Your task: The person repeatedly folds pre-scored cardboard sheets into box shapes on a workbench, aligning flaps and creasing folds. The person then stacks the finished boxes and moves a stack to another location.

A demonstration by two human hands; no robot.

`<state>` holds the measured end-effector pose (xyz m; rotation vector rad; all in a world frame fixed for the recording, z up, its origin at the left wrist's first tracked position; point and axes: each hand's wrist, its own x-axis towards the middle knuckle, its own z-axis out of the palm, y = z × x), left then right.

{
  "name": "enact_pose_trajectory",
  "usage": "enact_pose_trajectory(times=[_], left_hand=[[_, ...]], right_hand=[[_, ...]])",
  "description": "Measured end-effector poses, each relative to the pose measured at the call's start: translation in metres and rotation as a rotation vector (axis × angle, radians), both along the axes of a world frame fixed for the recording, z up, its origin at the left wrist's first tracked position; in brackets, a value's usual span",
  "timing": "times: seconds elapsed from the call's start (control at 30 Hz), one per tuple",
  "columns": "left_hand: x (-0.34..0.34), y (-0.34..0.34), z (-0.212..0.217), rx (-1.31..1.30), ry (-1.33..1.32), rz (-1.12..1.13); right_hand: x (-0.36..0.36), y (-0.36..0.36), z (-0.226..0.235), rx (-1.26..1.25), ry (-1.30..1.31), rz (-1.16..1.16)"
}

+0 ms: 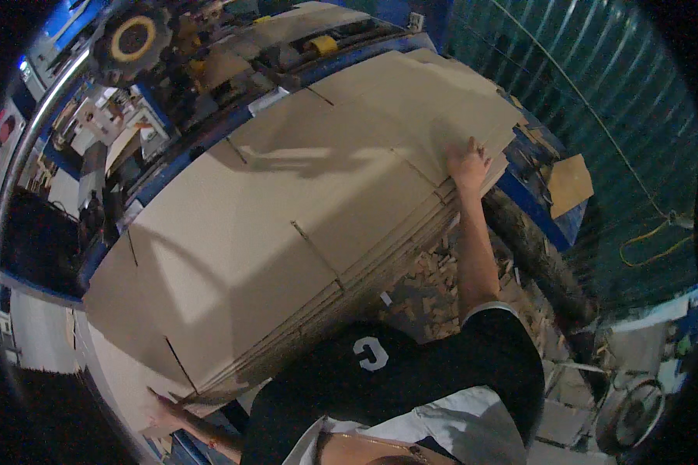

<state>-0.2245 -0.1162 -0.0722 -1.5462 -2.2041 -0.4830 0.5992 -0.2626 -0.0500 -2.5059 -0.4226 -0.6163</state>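
A stack of large brown cardboard sheets (271, 225) with narrow slots cut into it stretches slantwise in front of me. Near its far right end my right hand (468, 165) lies on the top sheet, close to the near edge, its fingers apart and slightly bent. At the near left corner my left hand (163, 412) touches the cardboard with one digit stretched out. That hand is dim and small, and its other fingers are hard to make out. Several sheet edges show in layers along the side towards me.
A blue-framed machine with a dark toothed wheel (133, 40) and a curved metal rail (35, 128) stands behind the stack. Cardboard scraps (434, 283) litter the floor. To the right are a loose cardboard piece (570, 186), a green corrugated wall (597, 101) and a round fan (632, 415).
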Motion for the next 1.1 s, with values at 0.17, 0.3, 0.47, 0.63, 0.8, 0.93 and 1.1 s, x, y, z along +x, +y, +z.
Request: enact_pose_trajectory(times=[0.17,0.3,0.47,0.63,0.8,0.93,1.1], left_hand=[[0.029,0.011,0.009,0.352,-0.098,0.366],[0.02,-0.003,0.033,0.581,-0.183,-0.186],[0.015,-0.01,0.007,0.73,-0.796,0.039],[0.028,-0.024,-0.017,0.853,-1.37,-0.437],[0.033,-0.001,0.027,0.625,-2.169,-0.402],[0.066,-0.019,0.059,0.54,-1.459,-0.397],[0.153,-0.056,0.068,0.002,-0.74,-0.899]], right_hand=[[0.011,0.012,0.01,1.168,0.143,0.201],[0.05,0.015,0.039,1.422,0.487,0.395],[0.062,-0.008,0.12,0.466,0.073,0.588],[-0.026,-0.018,0.21,0.905,0.216,0.77],[-0.157,-0.062,0.156,0.336,0.018,0.642],[-0.199,-0.055,0.081,0.081,-0.102,1.312],[-0.203,-0.038,0.055,-0.336,-0.116,1.499]])
